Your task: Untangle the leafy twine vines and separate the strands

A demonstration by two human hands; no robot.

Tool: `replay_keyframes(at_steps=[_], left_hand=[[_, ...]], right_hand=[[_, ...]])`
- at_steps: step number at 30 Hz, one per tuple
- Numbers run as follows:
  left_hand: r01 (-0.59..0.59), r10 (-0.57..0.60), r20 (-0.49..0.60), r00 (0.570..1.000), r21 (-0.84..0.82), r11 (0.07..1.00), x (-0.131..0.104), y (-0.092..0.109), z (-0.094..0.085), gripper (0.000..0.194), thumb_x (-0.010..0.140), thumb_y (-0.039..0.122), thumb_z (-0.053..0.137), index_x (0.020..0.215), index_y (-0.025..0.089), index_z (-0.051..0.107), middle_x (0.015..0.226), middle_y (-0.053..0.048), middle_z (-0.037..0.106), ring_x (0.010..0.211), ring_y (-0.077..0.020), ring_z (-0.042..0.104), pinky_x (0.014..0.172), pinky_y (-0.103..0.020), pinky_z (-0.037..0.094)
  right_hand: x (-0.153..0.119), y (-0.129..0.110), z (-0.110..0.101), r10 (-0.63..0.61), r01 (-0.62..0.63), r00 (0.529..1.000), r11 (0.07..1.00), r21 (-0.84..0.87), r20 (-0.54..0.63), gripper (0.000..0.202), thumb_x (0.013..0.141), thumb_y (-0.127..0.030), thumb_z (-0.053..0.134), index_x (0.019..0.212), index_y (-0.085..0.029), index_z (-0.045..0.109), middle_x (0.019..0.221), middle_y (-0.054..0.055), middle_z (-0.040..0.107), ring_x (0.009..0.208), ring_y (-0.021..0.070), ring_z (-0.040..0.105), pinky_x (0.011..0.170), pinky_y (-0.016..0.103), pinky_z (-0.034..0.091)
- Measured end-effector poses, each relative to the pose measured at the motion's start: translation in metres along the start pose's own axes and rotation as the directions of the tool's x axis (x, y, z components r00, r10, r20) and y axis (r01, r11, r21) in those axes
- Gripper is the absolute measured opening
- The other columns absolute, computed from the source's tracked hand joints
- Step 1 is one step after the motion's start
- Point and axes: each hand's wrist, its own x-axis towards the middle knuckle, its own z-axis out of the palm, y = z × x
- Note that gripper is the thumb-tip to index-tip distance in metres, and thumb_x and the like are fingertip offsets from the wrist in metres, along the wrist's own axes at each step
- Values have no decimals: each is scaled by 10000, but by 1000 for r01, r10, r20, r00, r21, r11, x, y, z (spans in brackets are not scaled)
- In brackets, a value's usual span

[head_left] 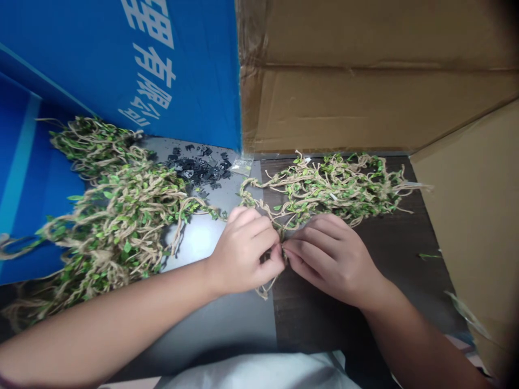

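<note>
Close together at the middle of the table, my left hand point(247, 246) and my right hand point(332, 254) pinch a jute twine garland point(259, 202) with small green leaves. Its loose end point(263, 293) hangs out below my left fingers. The exact spot between the fingertips is partly hidden. A bundle of leafy twine garlands point(336, 186) lies just beyond my right hand. To the left of my left hand spreads a larger tangled heap of the same garlands point(125, 216).
Small black plastic pieces point(203, 165) lie scattered beside a little clear bag point(242, 165). A blue panel with white characters point(182, 70) and brown cardboard point(332, 108) wall off the back. More cardboard point(474, 216) stands at the right. A leaf sprig point(430, 255) lies near it.
</note>
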Motion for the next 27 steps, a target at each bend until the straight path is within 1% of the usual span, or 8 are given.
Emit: replay_keyframes(at_steps=[3, 8, 11, 16, 20, 24, 27], left_hand=[[-15, 15, 11, 1000, 21, 1000, -1, 0, 0, 176, 903, 180, 593, 729, 164, 617, 709, -24, 568, 774, -176, 453, 791, -377, 371], [-30, 29, 20, 999, 38, 999, -2, -1, 1, 160, 893, 182, 595, 736, 166, 620, 707, -26, 568, 787, -184, 463, 806, -388, 383], [-23, 23, 17, 1000, 40, 999, -2, 0, 1, 161, 891, 186, 600, 733, 167, 626, 704, -25, 569, 785, -184, 463, 808, -389, 383], [23, -23, -1, 1000, 12, 1000, -1, 1, 0, 158, 881, 176, 603, 725, 166, 626, 708, -20, 577, 769, -175, 455, 790, -379, 368], [72, -73, -21, 997, -49, 996, 1, 1, -1, 170, 878, 152, 592, 712, 163, 623, 708, -19, 574, 766, -169, 463, 775, -364, 360], [69, -72, -39, 997, -66, 995, 2, 1, 0, 190, 884, 145, 582, 698, 165, 613, 695, -17, 567, 759, -164, 460, 770, -354, 362], [65, -67, -38, 997, -45, 997, 2, 0, 0, 183, 878, 153, 587, 695, 166, 601, 692, -17, 559, 756, -164, 455, 770, -353, 363]], right_hand=[[2, -1, -1, -19, 20, 1000, 999, -34, 22, 99, 982, -104, 685, 914, -166, 650, 796, 46, 715, 758, 194, 617, 757, 397, 495], [1, -3, 0, 13, -9, 998, 998, -56, 62, 168, 1015, -124, 633, 858, -184, 631, 772, 36, 688, 727, 188, 573, 747, 397, 474], [1, -4, 2, 16, -12, 999, 998, -68, 51, 176, 1010, -126, 632, 846, -189, 616, 747, 29, 668, 712, 184, 560, 734, 389, 464], [1, -3, 1, 16, -16, 1000, 999, -50, 5, 112, 960, -91, 665, 898, -172, 620, 744, 40, 677, 711, 194, 559, 692, 382, 452], [1, -2, 0, 61, -62, 998, 998, -12, -26, 114, 947, -98, 655, 920, -193, 597, 769, 40, 688, 731, 201, 556, 687, 376, 443], [-1, -1, 0, 140, -139, 990, 989, 51, -23, 129, 947, -102, 626, 903, -210, 572, 778, 37, 684, 731, 196, 564, 697, 376, 440], [-2, 0, -1, 144, -143, 989, 988, 60, -24, 93, 961, -116, 651, 984, -200, 619, 841, 50, 718, 769, 204, 611, 723, 386, 458]])
